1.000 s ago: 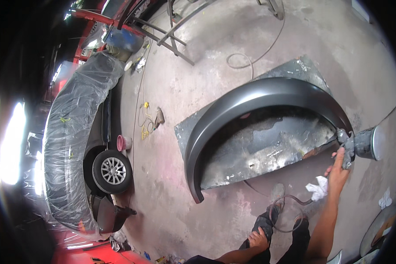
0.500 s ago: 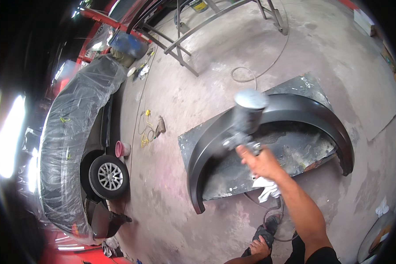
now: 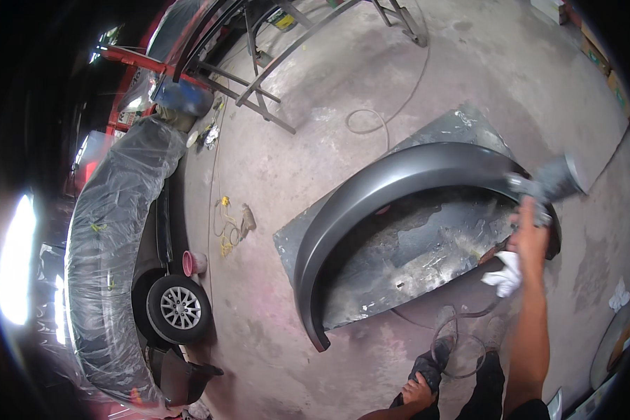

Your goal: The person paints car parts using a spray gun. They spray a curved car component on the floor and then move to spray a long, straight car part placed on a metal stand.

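My right hand (image 3: 528,236) is closed round the handle of a spray gun (image 3: 528,189), whose grey paint cup (image 3: 561,178) is tilted to the right and smeared by motion. A white cloth or paper (image 3: 504,275) hangs below the grip, beside the air hose (image 3: 462,316). The gun is over the right end of a curved, glossy dark grey wheel-arch panel (image 3: 392,178). That panel lies across a worn, paint-stained board (image 3: 427,280). My left hand (image 3: 417,392) rests on my dark-clad knee, fingers spread over it, holding nothing.
At left stands a car under clear plastic sheeting (image 3: 105,231), its wheel (image 3: 180,309) exposed next to a pink bucket (image 3: 194,262). A metal stand (image 3: 259,91) is at the back. Hose loops (image 3: 367,120) and a yellow cord (image 3: 225,222) lie on the concrete floor.
My right hand has swept the spray gun rightward from the arch's middle to its right end, and the cup now leans right. My left hand stays on the knee. The view has shifted slightly.
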Available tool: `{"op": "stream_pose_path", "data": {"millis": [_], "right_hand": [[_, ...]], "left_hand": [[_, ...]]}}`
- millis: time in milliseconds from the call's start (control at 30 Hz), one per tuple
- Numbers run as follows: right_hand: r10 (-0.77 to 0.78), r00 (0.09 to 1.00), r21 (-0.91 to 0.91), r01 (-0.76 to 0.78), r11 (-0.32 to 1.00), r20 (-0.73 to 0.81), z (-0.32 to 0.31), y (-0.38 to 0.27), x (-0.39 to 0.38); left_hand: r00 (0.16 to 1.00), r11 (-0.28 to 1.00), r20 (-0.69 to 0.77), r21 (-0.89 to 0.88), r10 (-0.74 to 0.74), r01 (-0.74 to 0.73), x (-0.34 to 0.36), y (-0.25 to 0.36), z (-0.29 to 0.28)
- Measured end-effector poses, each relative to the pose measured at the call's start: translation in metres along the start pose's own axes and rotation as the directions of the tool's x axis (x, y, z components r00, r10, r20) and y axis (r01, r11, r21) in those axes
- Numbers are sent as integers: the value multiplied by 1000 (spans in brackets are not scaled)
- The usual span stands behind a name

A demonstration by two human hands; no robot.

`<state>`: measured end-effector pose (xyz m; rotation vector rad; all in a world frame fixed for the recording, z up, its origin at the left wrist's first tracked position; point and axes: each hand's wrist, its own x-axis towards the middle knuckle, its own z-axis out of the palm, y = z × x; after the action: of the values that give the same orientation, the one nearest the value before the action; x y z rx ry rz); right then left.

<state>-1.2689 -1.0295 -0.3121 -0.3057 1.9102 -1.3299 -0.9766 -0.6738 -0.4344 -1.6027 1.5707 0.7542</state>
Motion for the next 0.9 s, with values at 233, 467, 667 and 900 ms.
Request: {"op": "stream_pose_path", "data": {"millis": [233, 467, 667, 900], "right_hand": [[-34, 757, 49, 87, 995, -653, -164, 84, 2], [-22, 932, 68, 51, 996, -363, -101, 97, -38], [-64, 945, -109, 104, 989, 322, 15, 81, -91], [-184, 498, -150, 557, 817, 848, 107, 115, -160]], "left_hand": [[1000, 1000, -6, 11, -16, 16, -3, 14, -11], [993, 998, -105, 10, -53, 54, -15, 24, -2], [975, 983, -126, -44, -184, 180, -25, 44, 21], [942, 932, -93, -203, -323, 300, -33, 72, 40]]}}
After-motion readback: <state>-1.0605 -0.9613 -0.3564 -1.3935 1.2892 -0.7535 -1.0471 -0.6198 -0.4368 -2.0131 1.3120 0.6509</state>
